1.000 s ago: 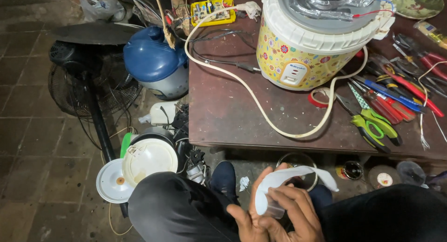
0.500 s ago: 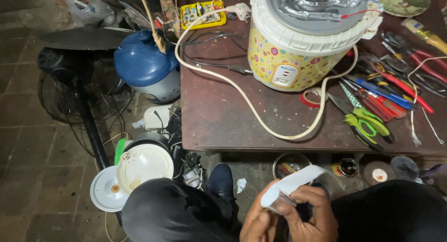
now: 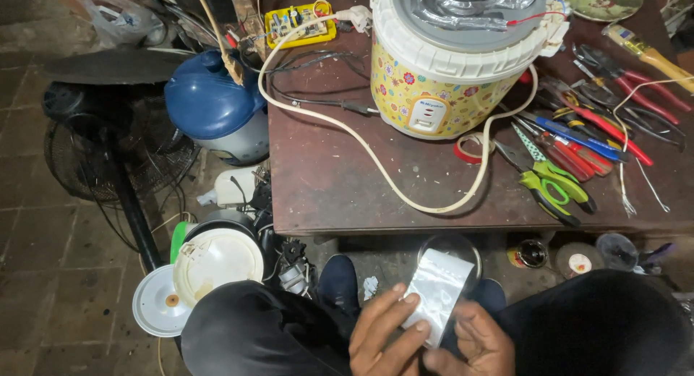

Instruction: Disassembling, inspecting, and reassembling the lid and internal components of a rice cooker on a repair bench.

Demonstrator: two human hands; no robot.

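Note:
Low in the head view, between my knees, both hands hold a shiny silver strip (image 3: 436, 289), flat and rectangular like foil tape. My left hand (image 3: 387, 332) pinches its left edge with thumb and fingers. My right hand (image 3: 473, 343) grips its lower end from below. Above them on the dark brown table (image 3: 325, 181) stands a yellow flowered rice cooker (image 3: 452, 65) with a white rim and its lid off, foil showing inside. A cream power cord (image 3: 376, 155) loops from it across the tabletop.
Pliers, screwdrivers and green-handled cutters (image 3: 553, 188) lie at the table's right. A red tape roll (image 3: 470, 148) sits by the cooker, a yellow circuit board (image 3: 298, 25) at the back. On the floor left are a blue cooker (image 3: 217, 108), a fan (image 3: 108, 144) and white lids (image 3: 217, 264).
The silver strip was curved and held more sideways; now it lies flatter and upright between both hands. The view has shifted slightly, bringing the table closer.

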